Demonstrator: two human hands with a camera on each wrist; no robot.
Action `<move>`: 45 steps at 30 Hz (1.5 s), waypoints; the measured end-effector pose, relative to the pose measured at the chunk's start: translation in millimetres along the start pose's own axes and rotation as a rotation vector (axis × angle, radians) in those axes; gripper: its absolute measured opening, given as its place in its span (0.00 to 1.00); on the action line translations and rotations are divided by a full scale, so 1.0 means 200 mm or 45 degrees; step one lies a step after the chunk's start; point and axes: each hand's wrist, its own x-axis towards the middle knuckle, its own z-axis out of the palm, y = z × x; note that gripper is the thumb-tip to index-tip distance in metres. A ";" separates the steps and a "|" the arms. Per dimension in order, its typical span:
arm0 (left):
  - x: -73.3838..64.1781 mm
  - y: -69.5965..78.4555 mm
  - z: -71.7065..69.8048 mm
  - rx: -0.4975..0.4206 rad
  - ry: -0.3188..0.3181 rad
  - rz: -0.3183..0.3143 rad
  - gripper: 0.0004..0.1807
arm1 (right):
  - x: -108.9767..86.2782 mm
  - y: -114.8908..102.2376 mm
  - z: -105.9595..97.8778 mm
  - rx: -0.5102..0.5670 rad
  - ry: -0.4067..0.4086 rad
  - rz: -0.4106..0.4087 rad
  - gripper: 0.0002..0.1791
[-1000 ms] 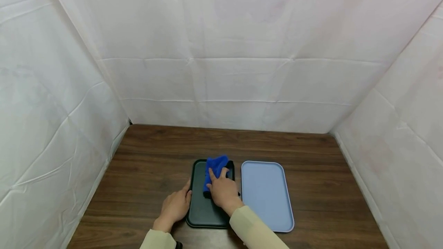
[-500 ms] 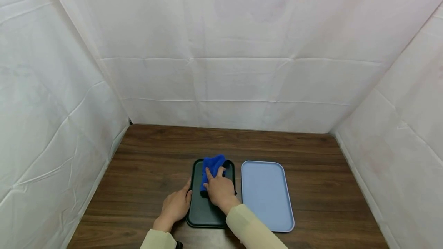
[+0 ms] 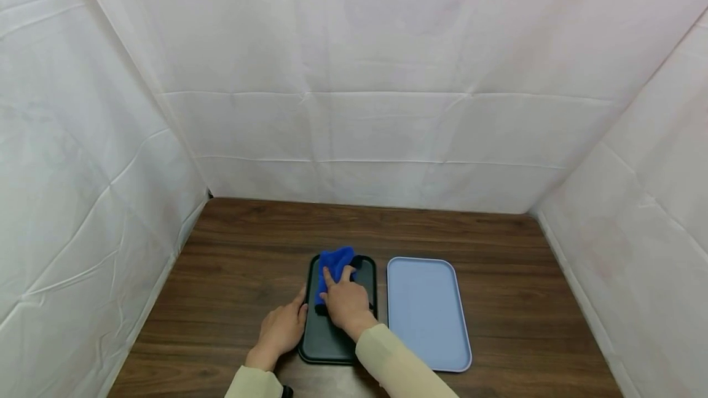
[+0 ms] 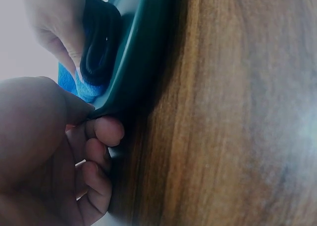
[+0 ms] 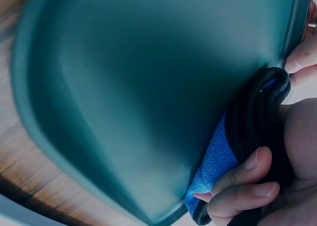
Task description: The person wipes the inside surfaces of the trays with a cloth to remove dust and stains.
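A dark green tray (image 3: pixel 325 344) with a raised rim lies on the wooden table. My left hand (image 3: pixel 279 328) grips its left rim; in the left wrist view the thumb lies at the edge and the other fingers are bent beneath it. On the tray's upper part sits a folded blue cloth (image 3: pixel 334 261) with black edging. My right hand (image 3: pixel 347 304) holds this cloth down against the surface, index finger stretched forward. In the right wrist view two fingers (image 5: pixel 242 186) curl over the cloth's folded black edge. Part of the cloth is hidden under the palm.
A light blue tray (image 3: pixel 428 315) lies just right of the green one, a narrow gap between them. White sheets (image 3: pixel 387 109) hang at the back and both sides of the brown table (image 3: pixel 249 232).
My right hand and the cloth have slid left across the green tray, toward its left rim. The left hand and both trays stay in place.
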 end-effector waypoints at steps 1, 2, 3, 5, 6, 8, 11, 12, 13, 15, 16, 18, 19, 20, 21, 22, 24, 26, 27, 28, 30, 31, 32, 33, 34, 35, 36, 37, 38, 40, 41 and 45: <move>0.00 0.00 0.00 -0.005 -0.005 -0.003 0.27 | 0.00 -0.01 0.00 0.003 0.000 0.000 0.34; 0.00 0.00 0.00 -0.009 -0.012 -0.006 0.27 | 0.00 -0.01 0.00 0.003 0.002 0.000 0.34; 0.00 0.00 0.00 -0.010 -0.012 -0.005 0.27 | 0.00 -0.01 -0.01 0.001 0.005 0.001 0.34; 0.00 0.00 0.00 -0.009 -0.010 -0.003 0.27 | 0.00 -0.02 -0.02 0.001 0.003 -0.001 0.34; 0.00 0.00 0.00 -0.005 -0.007 -0.002 0.27 | 0.00 -0.03 -0.02 0.000 -0.001 -0.003 0.34; 0.00 0.00 0.01 0.003 0.003 0.002 0.27 | 0.00 -0.03 -0.03 0.001 -0.005 -0.007 0.34; 0.00 0.00 0.01 0.009 0.015 0.005 0.26 | 0.00 -0.04 -0.03 -0.001 -0.021 -0.013 0.34; 0.00 0.00 0.01 0.006 0.013 0.002 0.26 | 0.00 -0.04 -0.03 -0.002 -0.023 -0.015 0.34; 0.00 0.00 0.01 0.008 0.018 0.003 0.26 | 0.00 -0.04 -0.03 -0.006 -0.026 -0.016 0.35; 0.00 0.01 0.01 0.010 0.021 0.004 0.26 | 0.01 -0.05 -0.03 -0.018 -0.033 -0.017 0.35; 0.00 0.01 0.01 0.010 0.021 0.004 0.26 | 0.01 -0.06 -0.03 -0.028 -0.036 -0.017 0.35; 0.00 0.01 0.01 0.008 0.021 0.006 0.26 | 0.01 -0.06 -0.03 -0.045 -0.043 -0.019 0.35; 0.00 0.01 0.02 0.006 0.023 0.009 0.25 | 0.01 -0.07 -0.03 -0.053 -0.050 -0.018 0.35; 0.00 0.01 0.02 0.003 0.020 0.010 0.25 | 0.01 -0.07 -0.03 -0.059 -0.053 -0.017 0.35; 0.00 0.01 0.02 0.000 0.020 0.011 0.25 | 0.01 -0.07 -0.03 -0.064 -0.055 -0.016 0.35; 0.00 0.00 0.02 0.000 0.020 0.011 0.25 | 0.01 -0.08 -0.04 -0.069 -0.057 -0.014 0.35; 0.00 0.00 0.02 -0.003 0.018 0.008 0.25 | 0.01 -0.08 -0.04 -0.076 -0.060 -0.010 0.35; 0.00 0.00 0.02 -0.004 0.013 0.001 0.25 | 0.01 -0.08 -0.04 -0.083 -0.064 -0.009 0.35; 0.00 0.00 0.02 -0.003 0.010 -0.003 0.25 | 0.01 -0.08 -0.04 -0.089 -0.067 -0.010 0.35; 0.01 0.00 0.02 -0.002 0.007 -0.008 0.25 | 0.01 -0.09 -0.04 -0.095 -0.071 -0.013 0.35; 0.01 0.00 0.02 0.001 0.003 -0.014 0.25 | 0.00 -0.09 -0.04 -0.106 -0.077 -0.020 0.35; 0.01 0.00 0.02 0.001 0.000 -0.017 0.24 | 0.00 -0.09 -0.04 -0.107 -0.078 -0.022 0.35; 0.01 0.00 0.02 0.001 0.001 -0.018 0.24 | 0.00 -0.09 -0.04 -0.109 -0.079 -0.023 0.35; 0.01 0.00 0.02 0.002 0.002 -0.017 0.24 | 0.00 -0.10 -0.04 -0.111 -0.078 -0.024 0.35; 0.01 0.00 0.02 0.004 0.004 -0.016 0.24 | -0.01 -0.10 -0.05 -0.113 -0.077 -0.026 0.35; 0.01 0.00 0.02 0.004 0.007 -0.015 0.24 | -0.01 -0.10 -0.05 -0.115 -0.074 -0.027 0.36; 0.01 0.00 0.02 0.005 0.009 -0.014 0.24 | -0.01 -0.10 -0.05 -0.116 -0.072 -0.028 0.36; 0.00 0.00 0.02 0.005 0.010 -0.014 0.25 | -0.02 -0.10 -0.05 -0.115 -0.070 -0.030 0.36; 0.00 0.00 0.02 0.004 0.011 -0.014 0.25 | -0.02 -0.10 -0.05 -0.117 -0.069 -0.032 0.36; 0.00 0.00 0.02 0.003 0.010 -0.017 0.25 | -0.03 -0.10 -0.05 -0.114 -0.063 -0.033 0.36; 0.00 0.00 0.02 0.003 0.009 -0.018 0.25 | -0.03 -0.10 -0.05 -0.114 -0.061 -0.035 0.35; 0.00 0.00 0.01 0.000 0.007 -0.021 0.25 | -0.05 -0.10 -0.04 -0.105 -0.056 -0.043 0.35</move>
